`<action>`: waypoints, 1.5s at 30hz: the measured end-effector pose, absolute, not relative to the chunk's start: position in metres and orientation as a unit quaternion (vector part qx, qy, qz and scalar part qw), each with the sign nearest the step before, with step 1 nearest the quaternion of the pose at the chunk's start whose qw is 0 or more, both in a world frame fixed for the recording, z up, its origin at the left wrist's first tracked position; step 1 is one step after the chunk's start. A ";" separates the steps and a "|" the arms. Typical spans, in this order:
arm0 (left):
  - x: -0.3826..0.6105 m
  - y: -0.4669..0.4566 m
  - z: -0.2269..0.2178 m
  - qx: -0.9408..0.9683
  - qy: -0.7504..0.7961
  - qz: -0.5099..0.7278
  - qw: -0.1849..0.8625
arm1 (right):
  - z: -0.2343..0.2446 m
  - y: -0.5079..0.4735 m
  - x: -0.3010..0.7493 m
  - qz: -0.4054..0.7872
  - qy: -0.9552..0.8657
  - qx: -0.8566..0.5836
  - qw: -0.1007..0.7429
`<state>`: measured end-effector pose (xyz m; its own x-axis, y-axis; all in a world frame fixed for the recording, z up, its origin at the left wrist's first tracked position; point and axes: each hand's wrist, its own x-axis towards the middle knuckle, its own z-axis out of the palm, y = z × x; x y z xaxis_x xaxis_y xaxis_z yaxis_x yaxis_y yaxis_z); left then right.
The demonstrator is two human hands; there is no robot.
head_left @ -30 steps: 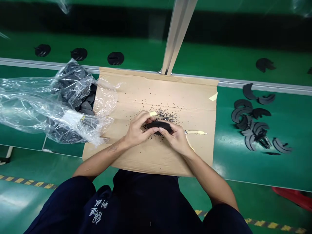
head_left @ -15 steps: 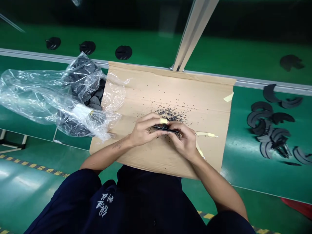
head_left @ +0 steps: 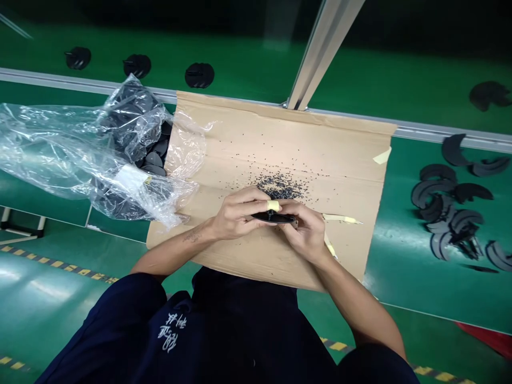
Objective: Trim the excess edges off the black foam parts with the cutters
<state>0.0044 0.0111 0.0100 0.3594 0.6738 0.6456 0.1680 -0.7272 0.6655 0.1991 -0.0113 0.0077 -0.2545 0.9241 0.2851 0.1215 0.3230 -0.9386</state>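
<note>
My left hand (head_left: 240, 214) and my right hand (head_left: 304, 226) hold a thin black disc-shaped part (head_left: 267, 218) between them, over a cardboard sheet (head_left: 232, 261). A strip of yellow tape (head_left: 273, 206) wraps one of my left fingertips, which presses near the disc's middle. My right thumb and fingers pinch the disc's other side. Just beyond my hands lies a scattered heap of tiny black pieces (head_left: 282, 184). By my right wrist, a thin tool with yellow-wrapped handles (head_left: 340, 218), probably tweezers, rests on the cardboard.
A clear plastic bag (head_left: 72, 154) with black discs (head_left: 154, 159) lies at the left. Several curved black parts (head_left: 436, 192) are piled at the right. Three black round parts (head_left: 199, 75) sit behind the metal rail (head_left: 248, 102). An upright metal post (head_left: 320, 58) rises at the back.
The disc has tilted, so more of its face shows now. My hands stay closed on it in nearly the same place, and the view has shifted slightly.
</note>
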 end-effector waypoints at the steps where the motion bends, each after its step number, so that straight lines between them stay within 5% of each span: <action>1: 0.005 0.011 0.009 0.782 0.269 0.502 0.254 | 0.008 -0.011 0.199 0.436 -0.665 -0.391 0.463; 7: 0.004 0.011 0.011 0.768 0.264 0.505 0.294 | 0.009 -0.012 0.198 0.470 -0.629 -0.383 0.487; 16: -0.001 0.016 0.020 0.669 0.255 0.450 0.534 | 0.011 -0.009 0.201 0.577 -0.580 -0.350 0.455; 32: 0.000 0.013 0.019 0.633 0.266 0.395 0.610 | 0.012 -0.002 0.211 0.402 -0.703 -0.301 0.503; 38: 0.007 0.015 0.013 0.562 0.338 0.403 0.638 | 0.011 -0.002 0.201 0.287 -0.691 -0.404 0.527; 41: 0.007 0.013 0.012 0.579 0.373 0.390 0.611 | 0.018 -0.001 0.212 0.282 -0.721 -0.435 0.459; 45: 0.001 0.011 0.015 0.611 0.439 0.398 0.525 | 0.028 -0.018 0.259 0.235 -0.804 -0.476 0.266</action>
